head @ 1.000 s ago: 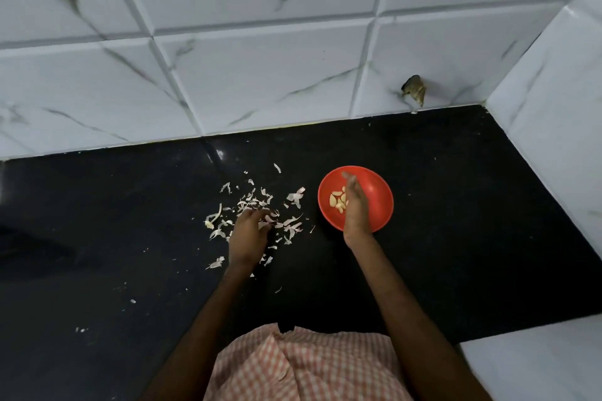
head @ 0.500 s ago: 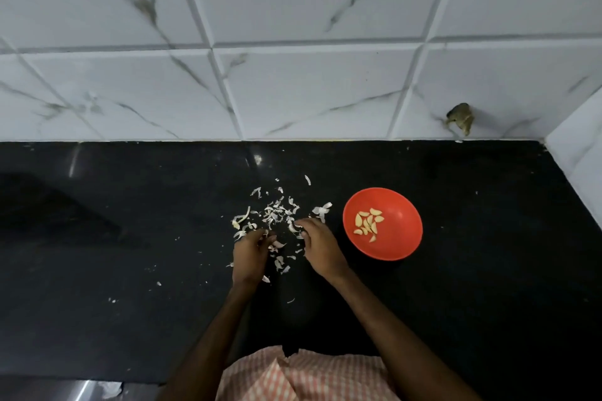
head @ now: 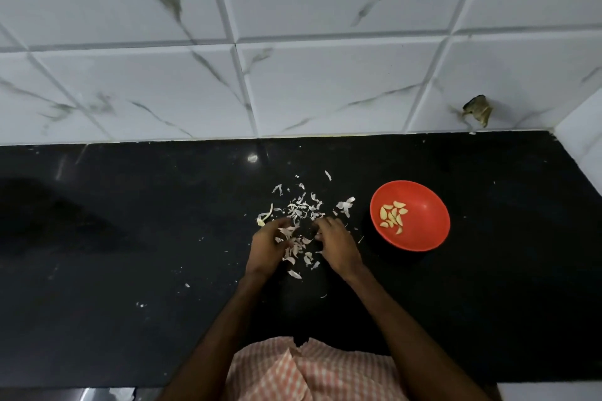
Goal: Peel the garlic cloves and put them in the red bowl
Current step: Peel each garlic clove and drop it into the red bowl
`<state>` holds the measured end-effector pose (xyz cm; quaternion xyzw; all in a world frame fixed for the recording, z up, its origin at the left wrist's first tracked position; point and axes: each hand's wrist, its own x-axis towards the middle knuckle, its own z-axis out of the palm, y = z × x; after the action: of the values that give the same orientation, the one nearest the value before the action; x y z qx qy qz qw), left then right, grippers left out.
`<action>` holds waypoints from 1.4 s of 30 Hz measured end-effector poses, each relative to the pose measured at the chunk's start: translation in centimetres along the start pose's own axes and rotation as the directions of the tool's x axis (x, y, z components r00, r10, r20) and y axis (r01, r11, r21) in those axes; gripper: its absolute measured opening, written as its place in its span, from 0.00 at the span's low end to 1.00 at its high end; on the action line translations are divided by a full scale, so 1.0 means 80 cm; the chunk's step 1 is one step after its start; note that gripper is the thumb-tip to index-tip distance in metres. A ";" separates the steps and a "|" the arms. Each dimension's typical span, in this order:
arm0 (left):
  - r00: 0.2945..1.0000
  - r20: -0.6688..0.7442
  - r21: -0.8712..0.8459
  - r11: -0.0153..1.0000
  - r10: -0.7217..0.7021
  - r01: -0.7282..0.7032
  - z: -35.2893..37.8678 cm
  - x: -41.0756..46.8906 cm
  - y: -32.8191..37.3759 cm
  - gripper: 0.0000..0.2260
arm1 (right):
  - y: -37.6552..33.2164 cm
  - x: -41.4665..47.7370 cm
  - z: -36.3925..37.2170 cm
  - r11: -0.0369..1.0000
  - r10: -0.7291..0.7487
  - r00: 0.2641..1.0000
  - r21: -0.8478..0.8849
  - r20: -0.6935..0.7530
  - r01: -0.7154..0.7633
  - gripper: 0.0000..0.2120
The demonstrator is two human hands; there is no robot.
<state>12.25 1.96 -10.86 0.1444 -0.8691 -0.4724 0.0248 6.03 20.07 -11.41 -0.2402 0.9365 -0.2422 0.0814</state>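
Observation:
A red bowl (head: 423,231) stands on the black counter, right of my hands, with several peeled garlic cloves (head: 393,215) inside. A scatter of white garlic skins (head: 303,208) lies on the counter in front of and between my hands. My left hand (head: 267,247) rests at the left of the pile with curled fingers among the skins. My right hand (head: 335,242) sits at the pile's right side, fingers curled down onto the counter. What either hand holds is hidden by the fingers.
The black counter (head: 130,270) ends at a white marble-tiled wall (head: 293,75) behind and a side wall on the right. A small dark object (head: 477,109) clings to the wall above the counter's back right corner.
My right hand has left the red bowl and come back left to the pile of skins. My left hand stayed at the pile.

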 end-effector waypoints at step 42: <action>0.989 -0.044 -0.346 0.926 0.141 -0.148 -0.040 0.012 0.067 0.08 | -0.096 0.019 -0.075 0.633 0.191 0.977 0.749 0.095 -0.197 0.15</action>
<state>10.66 1.84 -4.74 0.0778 -0.7798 -0.6142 0.0928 6.30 15.90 -2.48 -0.0838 0.7713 -0.5975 0.2025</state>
